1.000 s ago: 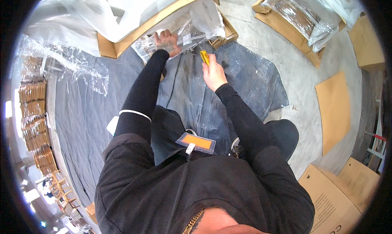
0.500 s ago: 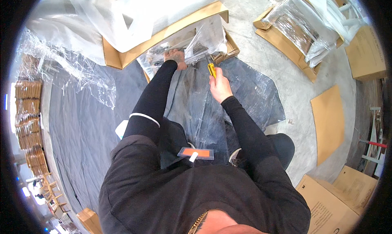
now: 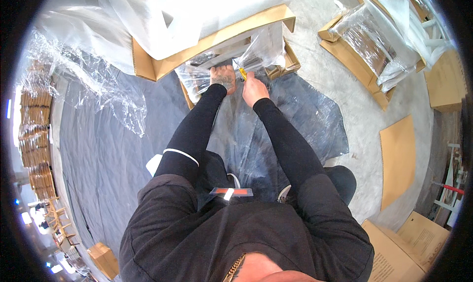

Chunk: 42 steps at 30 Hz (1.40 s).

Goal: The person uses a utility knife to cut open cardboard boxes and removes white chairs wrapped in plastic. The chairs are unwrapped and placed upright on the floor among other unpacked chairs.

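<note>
My right hand [image 3: 255, 89] is closed round a yellow-handled box cutter [image 3: 243, 74], its tip pointing away from me at the wrapped piece. Close beside it on the left, my left hand [image 3: 224, 80] has its fingers curled at the clear plastic film [image 3: 199, 77]; the fingertips are partly hidden. The film covers a pale frame-like piece [image 3: 221, 54] under a long cardboard edge strip [image 3: 217, 37]. White foam sheeting [image 3: 177, 16] drapes over the top of it. A short cardboard corner piece [image 3: 286, 65] sits at the right end.
A dark tarp [image 3: 113, 149] lies under the work. Loose plastic wrap [image 3: 98, 80] spreads at the left. Another wrapped piece with cardboard edging [image 3: 362, 50] stands at the far right, near a flat cardboard sheet [image 3: 397, 161] and cardboard boxes [image 3: 394, 257].
My right hand with the box cutter has moved left and forward, close to my left hand. My left hand appears slightly farther right, while the whole view has shifted a little.
</note>
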Available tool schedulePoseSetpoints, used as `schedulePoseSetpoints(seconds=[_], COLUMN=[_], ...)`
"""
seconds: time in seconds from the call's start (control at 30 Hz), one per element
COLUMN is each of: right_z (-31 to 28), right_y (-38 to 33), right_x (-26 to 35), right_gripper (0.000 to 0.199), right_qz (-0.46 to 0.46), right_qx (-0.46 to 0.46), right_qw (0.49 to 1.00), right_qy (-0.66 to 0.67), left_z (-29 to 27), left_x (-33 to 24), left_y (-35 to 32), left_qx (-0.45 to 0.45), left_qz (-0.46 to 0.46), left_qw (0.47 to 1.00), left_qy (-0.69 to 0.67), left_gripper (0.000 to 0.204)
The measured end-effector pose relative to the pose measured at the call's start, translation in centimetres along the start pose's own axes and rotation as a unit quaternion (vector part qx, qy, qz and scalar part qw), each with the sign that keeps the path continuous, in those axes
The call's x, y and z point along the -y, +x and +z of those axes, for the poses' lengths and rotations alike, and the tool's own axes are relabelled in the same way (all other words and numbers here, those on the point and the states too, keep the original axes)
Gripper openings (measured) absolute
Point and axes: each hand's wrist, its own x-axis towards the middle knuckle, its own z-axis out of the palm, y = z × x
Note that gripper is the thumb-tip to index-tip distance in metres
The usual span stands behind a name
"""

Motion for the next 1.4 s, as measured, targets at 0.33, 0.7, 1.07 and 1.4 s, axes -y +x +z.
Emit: schedulePoseSetpoints(seconds=[0.33,0.7,1.07,1.4], right_z=[5.2,3.5,4.8,5.0], right_y=[-9.8,-8.9,-3.9,-12.1], right_x=[-5.9,-5.9,-4.5,-10.4], right_gripper=[0.028,0.027,0.025,0.030], right_qz=[0.165,0.046,0.127,0.215], right_qx=[0.111,-0.024,0.087,-0.079], right_qw=[0.979,0.996,0.988,0.957], right_qy=[0.043,0.077,-0.014,0.180], left_z=[4.7,5.3,5.7,-0.4], left_x=[1.3,0.9,0.5,26.8], left_y=[-2.4,-0.1,-1.6,-20.6], left_qx=[0.154,0.150,0.152,0.244], left_qz=[-0.079,0.006,0.082,0.030], left_qw=[0.981,0.983,0.973,0.917], left_qy=[-0.089,-0.110,-0.155,0.314], left_gripper=[0.061,0.066,0.041,0.025])
